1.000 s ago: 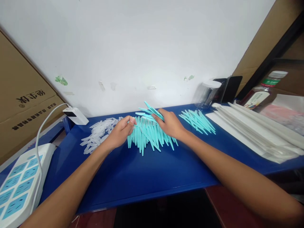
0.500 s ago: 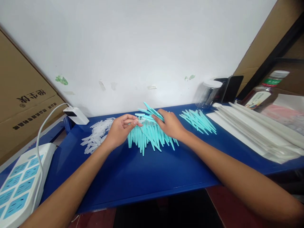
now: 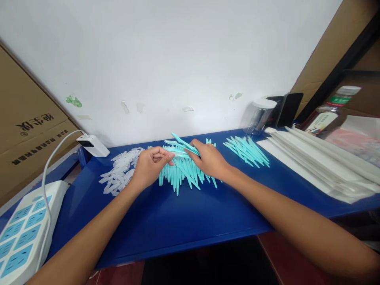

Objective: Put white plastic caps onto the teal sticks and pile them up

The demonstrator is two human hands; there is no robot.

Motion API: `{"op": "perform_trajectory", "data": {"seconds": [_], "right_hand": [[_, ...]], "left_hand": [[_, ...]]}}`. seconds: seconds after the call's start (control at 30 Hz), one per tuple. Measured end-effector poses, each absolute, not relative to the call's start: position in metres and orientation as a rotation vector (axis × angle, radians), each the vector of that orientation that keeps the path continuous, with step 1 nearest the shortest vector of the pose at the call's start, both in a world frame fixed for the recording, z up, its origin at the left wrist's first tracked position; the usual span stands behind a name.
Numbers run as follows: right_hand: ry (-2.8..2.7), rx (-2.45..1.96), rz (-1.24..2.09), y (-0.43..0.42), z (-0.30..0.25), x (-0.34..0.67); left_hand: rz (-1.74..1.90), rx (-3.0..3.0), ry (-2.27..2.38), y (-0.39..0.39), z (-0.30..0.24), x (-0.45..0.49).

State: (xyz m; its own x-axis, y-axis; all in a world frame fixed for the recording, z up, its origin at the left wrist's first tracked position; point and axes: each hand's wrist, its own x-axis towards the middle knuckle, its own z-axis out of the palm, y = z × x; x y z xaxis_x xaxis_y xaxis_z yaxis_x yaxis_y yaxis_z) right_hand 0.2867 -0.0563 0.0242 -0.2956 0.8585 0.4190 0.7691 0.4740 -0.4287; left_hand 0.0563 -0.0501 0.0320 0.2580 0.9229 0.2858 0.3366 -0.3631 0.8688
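My left hand is closed in a pinch on a small translucent piece, apparently a blade cap, mostly hidden by the fingertips. It meets the tip of one slim turquoise stick. Several such sticks, shaped like eyebrow razors, are gripped in my right hand, fanned out toward the left. Both hands are just above a spread pile of turquoise razors on the blue table. Beside my left wrist lies a heap of translucent white caps. A smaller razor pile lies to the right.
A clear jar with a white lid and a dark phone stand at the back right. White plastic bags cover the right side, with a bottle behind. A power strip and a white charger are on the left.
The razors in my right hand have tipped lower and shifted slightly left, and one now lies along my left fingertips. The view has shifted slightly.
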Motion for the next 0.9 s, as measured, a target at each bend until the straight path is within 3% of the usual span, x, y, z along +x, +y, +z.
{"op": "perform_trajectory", "data": {"seconds": [0.47, 0.9], "right_hand": [[-2.314, -1.340, 0.185, -0.069, 0.034, 0.283], [-2.272, -1.317, 0.288, -0.072, 0.032, 0.281]], "left_hand": [[0.929, 2.423, 1.191, -0.061, 0.039, 0.051], [0.975, 2.602, 1.202, -0.067, 0.039, 0.057]]}}
